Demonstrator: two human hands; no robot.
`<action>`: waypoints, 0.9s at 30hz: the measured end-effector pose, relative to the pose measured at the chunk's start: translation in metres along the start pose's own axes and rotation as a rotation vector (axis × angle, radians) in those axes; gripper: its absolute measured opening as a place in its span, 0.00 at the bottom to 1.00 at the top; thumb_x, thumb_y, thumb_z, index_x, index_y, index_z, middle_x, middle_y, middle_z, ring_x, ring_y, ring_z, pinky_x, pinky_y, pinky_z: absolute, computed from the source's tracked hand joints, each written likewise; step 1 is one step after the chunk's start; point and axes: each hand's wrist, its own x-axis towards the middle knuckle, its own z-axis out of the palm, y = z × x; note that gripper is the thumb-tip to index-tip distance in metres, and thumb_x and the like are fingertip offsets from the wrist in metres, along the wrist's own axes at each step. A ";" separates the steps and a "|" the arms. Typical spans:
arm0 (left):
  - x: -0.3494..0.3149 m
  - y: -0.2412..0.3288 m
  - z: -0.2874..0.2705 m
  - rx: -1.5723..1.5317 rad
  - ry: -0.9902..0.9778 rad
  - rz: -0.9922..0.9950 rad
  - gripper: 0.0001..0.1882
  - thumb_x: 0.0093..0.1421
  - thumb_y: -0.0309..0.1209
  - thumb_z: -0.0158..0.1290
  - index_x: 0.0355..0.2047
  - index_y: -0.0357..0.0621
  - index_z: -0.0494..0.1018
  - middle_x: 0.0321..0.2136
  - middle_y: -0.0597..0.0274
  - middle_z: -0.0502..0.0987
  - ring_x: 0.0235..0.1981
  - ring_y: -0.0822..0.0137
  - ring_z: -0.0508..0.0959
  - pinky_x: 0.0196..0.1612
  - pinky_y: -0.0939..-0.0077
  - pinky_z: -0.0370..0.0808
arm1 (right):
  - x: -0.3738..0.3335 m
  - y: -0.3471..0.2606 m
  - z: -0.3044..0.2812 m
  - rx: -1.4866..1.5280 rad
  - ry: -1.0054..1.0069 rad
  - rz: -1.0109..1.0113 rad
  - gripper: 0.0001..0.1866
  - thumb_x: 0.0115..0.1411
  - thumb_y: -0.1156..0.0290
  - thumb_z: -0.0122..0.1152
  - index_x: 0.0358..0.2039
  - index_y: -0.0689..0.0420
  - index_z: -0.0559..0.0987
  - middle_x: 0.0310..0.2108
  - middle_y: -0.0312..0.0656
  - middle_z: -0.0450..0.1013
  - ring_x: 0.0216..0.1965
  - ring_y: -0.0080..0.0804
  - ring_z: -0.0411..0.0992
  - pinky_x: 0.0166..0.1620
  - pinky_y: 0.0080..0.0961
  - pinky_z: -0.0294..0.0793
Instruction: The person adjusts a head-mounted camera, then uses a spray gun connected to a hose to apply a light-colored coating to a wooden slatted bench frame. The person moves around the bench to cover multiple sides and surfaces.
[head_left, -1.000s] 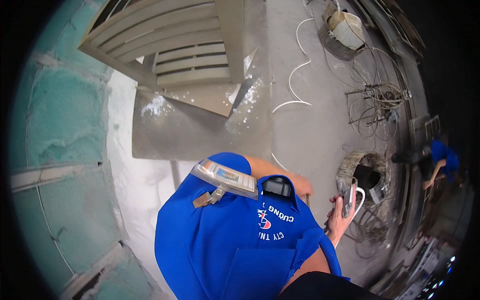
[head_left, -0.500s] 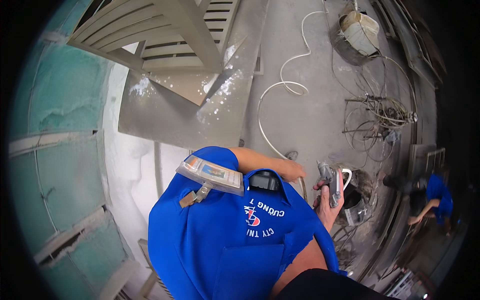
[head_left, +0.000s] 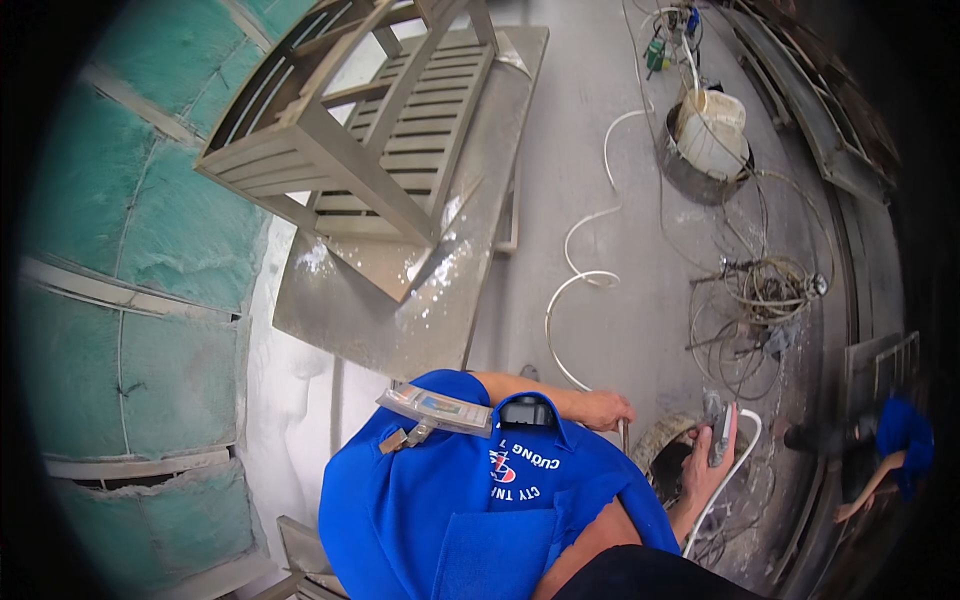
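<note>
My right hand [head_left: 697,470] is closed around a grey spray gun [head_left: 717,432]. A white hose [head_left: 738,462] bends beside that hand and runs back down past my wrist. My left hand [head_left: 605,410] is closed near my chest, where a long, loosely coiled pale hose [head_left: 551,330] reaches it from the floor. A short brownish length shows below its fingers. Ahead and to the left, a grey slatted wooden bench [head_left: 370,190] lies tipped on a large flat board [head_left: 400,335] spattered with white.
A dark tub with a whitish plastic container [head_left: 712,135] stands far right, near a tangle of hoses [head_left: 770,290]. An open bucket [head_left: 665,445] is by my right hand. Green-covered wall panels [head_left: 180,360] line the left. Another person in blue [head_left: 905,440] bends at right.
My view has shifted, so the bench and board sit lower and show more fully. My right hand has turned the spray gun more upright and moved it right. Both hands keep their hold.
</note>
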 end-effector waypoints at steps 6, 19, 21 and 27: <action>0.012 -0.016 -0.051 0.061 -0.083 -0.049 0.18 0.57 0.35 0.63 0.46 0.45 0.76 0.38 0.46 0.81 0.45 0.43 0.81 0.47 0.50 0.77 | 0.031 -0.019 0.040 -0.014 -0.151 -0.103 0.30 0.68 0.72 0.62 0.69 0.58 0.68 0.34 0.35 0.74 0.32 0.21 0.70 0.37 0.19 0.71; 0.040 -0.099 -0.137 0.055 -0.010 -0.243 0.17 0.57 0.35 0.62 0.46 0.45 0.76 0.38 0.45 0.81 0.44 0.42 0.81 0.46 0.49 0.77 | 0.151 -0.051 0.113 -0.005 -0.778 -0.211 0.31 0.66 0.76 0.61 0.69 0.59 0.68 0.38 0.39 0.76 0.39 0.23 0.73 0.46 0.22 0.73; 0.058 -0.110 -0.146 0.042 0.027 -0.282 0.17 0.57 0.35 0.62 0.46 0.45 0.76 0.38 0.45 0.81 0.44 0.42 0.81 0.46 0.49 0.77 | 0.186 -0.058 0.109 0.003 -0.790 -0.188 0.31 0.62 0.77 0.60 0.68 0.61 0.70 0.45 0.41 0.78 0.45 0.23 0.72 0.53 0.23 0.72; 0.126 -0.121 -0.171 -0.005 0.083 -0.357 0.16 0.57 0.35 0.61 0.46 0.45 0.77 0.37 0.44 0.81 0.44 0.41 0.81 0.45 0.49 0.76 | 0.283 -0.079 0.090 -0.156 -0.842 -0.198 0.31 0.63 0.77 0.59 0.68 0.57 0.71 0.38 0.39 0.78 0.38 0.20 0.72 0.43 0.22 0.73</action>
